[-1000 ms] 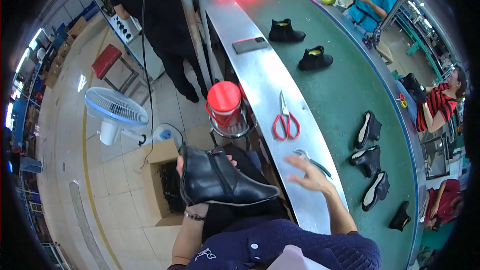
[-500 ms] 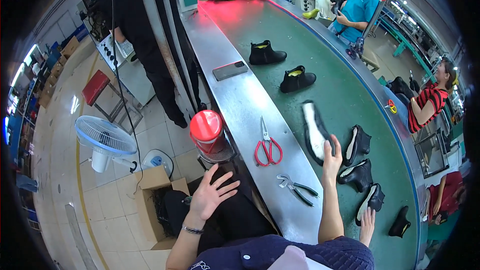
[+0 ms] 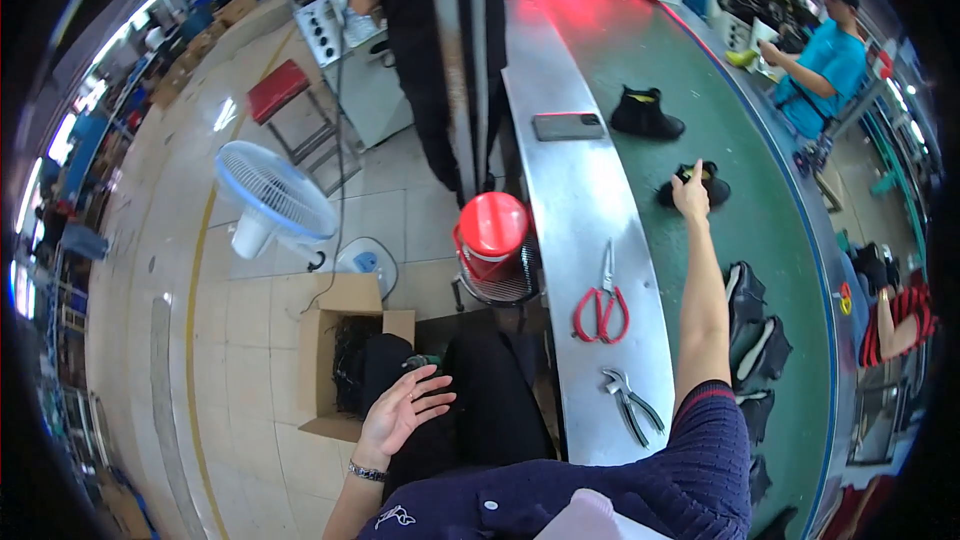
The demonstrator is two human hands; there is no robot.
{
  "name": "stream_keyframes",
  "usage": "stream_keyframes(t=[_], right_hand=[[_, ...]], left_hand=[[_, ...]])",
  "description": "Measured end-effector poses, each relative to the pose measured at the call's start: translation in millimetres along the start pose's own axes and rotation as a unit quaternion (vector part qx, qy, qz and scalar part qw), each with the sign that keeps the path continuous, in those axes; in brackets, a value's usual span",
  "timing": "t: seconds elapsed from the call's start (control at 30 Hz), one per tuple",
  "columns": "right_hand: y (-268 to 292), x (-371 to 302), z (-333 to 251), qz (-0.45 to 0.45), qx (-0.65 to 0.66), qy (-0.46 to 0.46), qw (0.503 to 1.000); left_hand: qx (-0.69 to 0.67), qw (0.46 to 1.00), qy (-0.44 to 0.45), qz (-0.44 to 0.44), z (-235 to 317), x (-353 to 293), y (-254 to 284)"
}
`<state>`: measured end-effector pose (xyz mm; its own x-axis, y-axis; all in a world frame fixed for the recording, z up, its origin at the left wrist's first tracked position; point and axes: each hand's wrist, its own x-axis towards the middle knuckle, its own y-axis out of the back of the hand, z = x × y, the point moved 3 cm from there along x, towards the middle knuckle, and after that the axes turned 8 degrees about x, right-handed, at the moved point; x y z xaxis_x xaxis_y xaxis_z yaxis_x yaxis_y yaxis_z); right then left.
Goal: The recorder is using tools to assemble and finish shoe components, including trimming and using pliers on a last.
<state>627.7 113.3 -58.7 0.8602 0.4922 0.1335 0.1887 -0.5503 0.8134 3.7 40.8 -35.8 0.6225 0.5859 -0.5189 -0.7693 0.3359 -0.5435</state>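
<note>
My right hand [image 3: 691,194] reaches out over the green conveyor belt, its fingers closed at the top of a black ankle boot [image 3: 714,187] with a yellowish lining. Part of that boot is hidden by the hand. A second black ankle boot [image 3: 648,116] stands upright farther up the belt. My left hand [image 3: 397,414] hovers over my lap, fingers spread, holding nothing. Between my arms, on the metal ledge [image 3: 570,202], lie red-handled scissors [image 3: 602,312] and pliers with dark handles [image 3: 629,406].
Several black boots [image 3: 765,352] lie right of my forearm. A phone [image 3: 568,126] rests on the ledge. Left of it stand a red-lidded container [image 3: 493,230], an open carton [image 3: 325,370] and a fan [image 3: 272,202]. Co-workers [image 3: 822,65] are beyond the belt; another stands behind a metal post [image 3: 462,70].
My right hand has let go of a boot with its pale sole showing and moved farther up the belt to another boot. The view has swung left. Another person's hand at lower right is gone.
</note>
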Motion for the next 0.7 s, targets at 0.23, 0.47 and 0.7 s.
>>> stream_keyframes(t=[0.23, 0.47, 0.7], right_hand=[[-16, 2, 51, 0.08, 0.114, 0.015, 0.99], [127, -74, 6, 0.041, 0.344, 0.116, 0.931], [191, -231, -127, -0.186, 0.463, 0.096, 0.861]], left_hand=[[-0.012, 0.998, -0.018, 0.051, -10, -27, 21], [0.12, 0.992, -0.032, 0.003, 11, -18, -2], [0.429, 0.868, -0.165, -0.19, 25, 31, -100]])
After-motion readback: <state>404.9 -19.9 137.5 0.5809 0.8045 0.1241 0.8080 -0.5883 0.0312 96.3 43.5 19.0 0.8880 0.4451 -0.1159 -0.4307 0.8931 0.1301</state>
